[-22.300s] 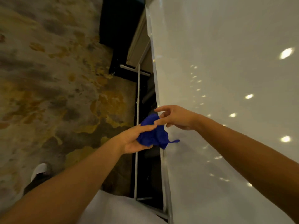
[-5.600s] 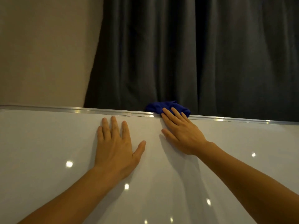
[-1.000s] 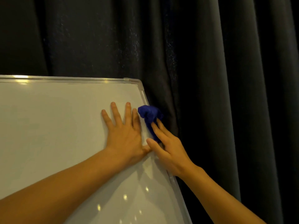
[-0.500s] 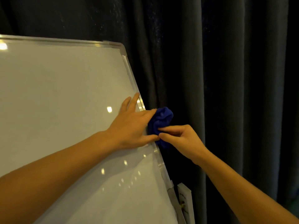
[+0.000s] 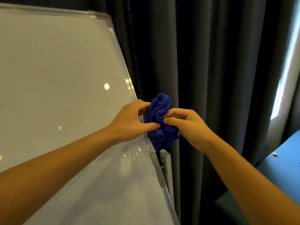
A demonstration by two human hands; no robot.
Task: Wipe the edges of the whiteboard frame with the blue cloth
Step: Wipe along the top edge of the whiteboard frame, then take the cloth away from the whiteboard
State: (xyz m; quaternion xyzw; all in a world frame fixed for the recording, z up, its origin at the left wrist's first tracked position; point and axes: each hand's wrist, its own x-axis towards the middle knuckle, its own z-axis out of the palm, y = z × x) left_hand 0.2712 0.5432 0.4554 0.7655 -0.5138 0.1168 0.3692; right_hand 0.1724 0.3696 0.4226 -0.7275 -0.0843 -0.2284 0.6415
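Observation:
The whiteboard (image 5: 53, 88) fills the left of the view, and its silver frame (image 5: 120, 54) runs down the right side. A bunched blue cloth (image 5: 159, 122) sits against that right frame edge, about halfway down. My left hand (image 5: 131, 120) pinches the cloth from the board side with thumb and fingers. On the curtain side, my right hand (image 5: 186, 125) grips the same cloth with its fingertips. The frame edge under the cloth is hidden.
Dark grey curtains (image 5: 219, 70) hang right behind the board's right edge. A white bracket (image 5: 165, 166) is fixed to the frame just below the cloth. A bright window strip (image 5: 287, 70) and a blue surface (image 5: 282, 158) lie at the far right.
Both hands and the cloth have moved down the right frame edge from near the top corner. My left hand has gone from lying flat on the board to pinching the cloth.

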